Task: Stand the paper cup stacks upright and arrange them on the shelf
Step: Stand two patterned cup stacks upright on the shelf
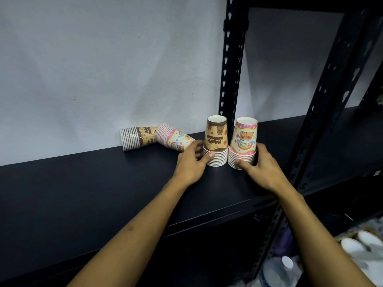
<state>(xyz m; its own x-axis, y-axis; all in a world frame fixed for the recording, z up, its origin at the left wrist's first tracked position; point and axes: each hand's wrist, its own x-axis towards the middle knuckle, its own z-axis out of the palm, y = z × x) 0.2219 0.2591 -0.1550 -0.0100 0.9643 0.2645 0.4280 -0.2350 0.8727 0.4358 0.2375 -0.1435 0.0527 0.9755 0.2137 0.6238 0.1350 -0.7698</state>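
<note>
**Two stacks up, two still down to my left**

The pink fallen stack lies on its side on the shelf, just beyond and left of my left hand. Its long axis runs slantwise: rims up and left toward the wall, closed end down and right, pointing at my left hand's fingertips. That end sits close to those fingers, perhaps touching; I cannot tell. Behind it the brown fallen stack lies along the wall, rims to the far left, its other end hidden behind the pink one's rims.

The brown upright stack and the pink upright stack stand mouth-down, side by side, their rims close together, near the shelf's post.

My left hand curls round the base of the brown upright stack, thumb on the front rims, fingers reaching behind. My right hand clasps the rims of the pink upright stack the same way from the right.

I judge the left hand the one for the next move: it is much nearer the fallen pair, and the pink one's closed end already faces it. The right would have to cross both standing stacks.
</note>
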